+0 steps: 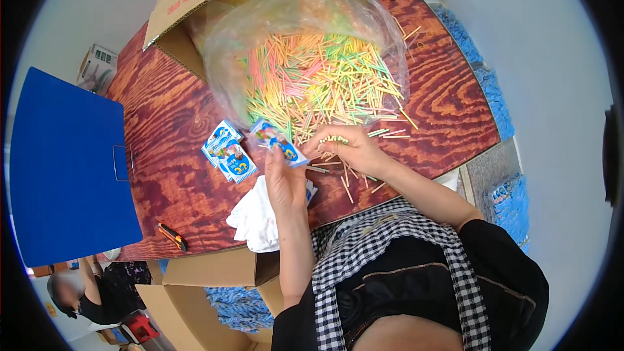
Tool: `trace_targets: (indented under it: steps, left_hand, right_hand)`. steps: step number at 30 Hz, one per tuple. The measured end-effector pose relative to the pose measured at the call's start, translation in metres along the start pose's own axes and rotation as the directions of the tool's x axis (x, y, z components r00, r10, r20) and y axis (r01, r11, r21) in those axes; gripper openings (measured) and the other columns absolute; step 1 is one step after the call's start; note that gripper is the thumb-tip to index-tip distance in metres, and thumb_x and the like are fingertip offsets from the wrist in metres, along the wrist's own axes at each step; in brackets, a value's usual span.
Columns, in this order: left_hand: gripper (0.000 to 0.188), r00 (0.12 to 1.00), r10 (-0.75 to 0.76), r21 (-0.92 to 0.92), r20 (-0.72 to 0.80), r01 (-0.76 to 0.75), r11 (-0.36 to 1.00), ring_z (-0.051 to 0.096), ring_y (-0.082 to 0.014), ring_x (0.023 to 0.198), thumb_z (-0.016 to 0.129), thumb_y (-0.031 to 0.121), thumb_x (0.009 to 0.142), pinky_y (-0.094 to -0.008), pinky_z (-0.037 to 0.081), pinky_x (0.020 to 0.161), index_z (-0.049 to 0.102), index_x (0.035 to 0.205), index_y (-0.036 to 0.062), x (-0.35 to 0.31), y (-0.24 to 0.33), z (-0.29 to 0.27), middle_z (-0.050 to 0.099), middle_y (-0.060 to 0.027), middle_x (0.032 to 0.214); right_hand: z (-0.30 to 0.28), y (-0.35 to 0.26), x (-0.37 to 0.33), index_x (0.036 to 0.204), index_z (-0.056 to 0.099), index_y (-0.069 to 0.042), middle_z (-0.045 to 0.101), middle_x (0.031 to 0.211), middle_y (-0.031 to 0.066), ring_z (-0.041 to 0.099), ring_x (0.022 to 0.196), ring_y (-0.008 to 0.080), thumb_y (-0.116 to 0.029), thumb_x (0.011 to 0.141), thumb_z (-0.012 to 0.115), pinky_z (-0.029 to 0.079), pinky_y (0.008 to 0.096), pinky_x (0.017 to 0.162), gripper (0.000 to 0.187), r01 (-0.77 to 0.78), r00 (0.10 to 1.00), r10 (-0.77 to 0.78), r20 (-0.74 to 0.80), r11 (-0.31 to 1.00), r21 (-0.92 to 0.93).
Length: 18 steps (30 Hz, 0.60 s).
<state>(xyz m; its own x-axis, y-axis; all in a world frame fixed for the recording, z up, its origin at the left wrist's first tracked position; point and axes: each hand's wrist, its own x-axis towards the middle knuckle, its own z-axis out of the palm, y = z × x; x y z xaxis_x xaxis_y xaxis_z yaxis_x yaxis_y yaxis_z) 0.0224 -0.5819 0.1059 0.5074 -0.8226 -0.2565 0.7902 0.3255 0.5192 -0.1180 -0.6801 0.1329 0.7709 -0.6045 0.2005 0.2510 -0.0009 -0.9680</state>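
Note:
My left hand [284, 182] holds up a small blue-and-white printed packet [278, 142], pinched between thumb and fingers. Close to its right edge, my right hand [357, 151] is closed round a bundle of thin pastel sticks [333, 138], whose cut ends show above the fingers. Whether the sticks touch the packet I cannot make out. Beyond both hands, a clear plastic bag [224, 68] lies open with a large heap of pink, yellow, green and orange sticks [318, 78] spilling toward me. Several like packets [232, 157] lie stacked left of my left hand.
The bag comes out of a cardboard box [185, 10] on the wood-patterned table [169, 182]. A white cloth [253, 218] and an orange-black box cutter [172, 236] lie near the front edge. A blue panel [71, 169] stands left. Below, an open carton [208, 273] holds blue packets. Another person [91, 292] is lower left.

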Motion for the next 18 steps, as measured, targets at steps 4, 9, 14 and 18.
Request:
trace_targets:
  steps: [4,9,14,18]
  left_hand:
    - [0.011,0.995,0.097,0.114,-0.019,-0.094,0.989,0.059,-0.0135,0.079,0.057,0.015,0.094,-0.0385,0.051,0.085,0.06,0.096,0.0043,-0.013,0.005,-0.007,0.061,-0.0027,0.084]
    - [0.015,0.977,0.212,0.366,0.021,-0.204,0.908,0.055,-0.0089,0.069,0.054,0.015,0.096,-0.0295,0.05,0.073,0.06,0.091,0.0025,-0.027,0.003,-0.01,0.059,-0.003,0.076]
    - [0.014,0.984,0.174,0.711,-0.026,-0.104,0.696,0.052,-0.0048,0.06,0.055,0.013,0.095,-0.0185,0.041,0.059,0.061,0.094,0.0009,-0.041,0.009,-0.017,0.062,-0.0023,0.071]
    - [0.011,0.974,0.225,0.743,-0.013,-0.142,0.654,0.059,-0.0091,0.063,0.055,0.012,0.095,-0.0204,0.042,0.056,0.06,0.091,0.0027,-0.045,0.01,-0.018,0.063,-0.004,0.072]
  right_hand:
    - [-0.004,0.002,-0.004,0.098,0.065,0.003,0.066,0.096,0.0094,0.062,0.097,0.0178,0.002,0.089,0.052,0.048,0.0306,0.087,0.016,0.017,1.0,-0.017,0.017,1.0,-0.016]
    - [-0.004,0.0,-0.007,0.098,0.065,0.003,0.066,0.097,0.0093,0.062,0.097,0.0187,0.001,0.088,0.055,0.047,0.0306,0.087,0.015,0.028,0.999,-0.026,0.026,0.996,-0.087]
    - [-0.006,-0.004,-0.012,0.099,0.065,0.002,0.066,0.099,0.0101,0.061,0.099,0.0201,0.002,0.088,0.054,0.046,0.0317,0.089,0.015,0.011,1.0,-0.009,0.028,0.998,-0.069]
    - [-0.006,-0.006,-0.014,0.099,0.065,0.003,0.066,0.1,0.0109,0.061,0.1,0.0208,0.002,0.088,0.054,0.046,0.0326,0.091,0.016,0.01,0.999,-0.009,0.031,0.999,-0.054]
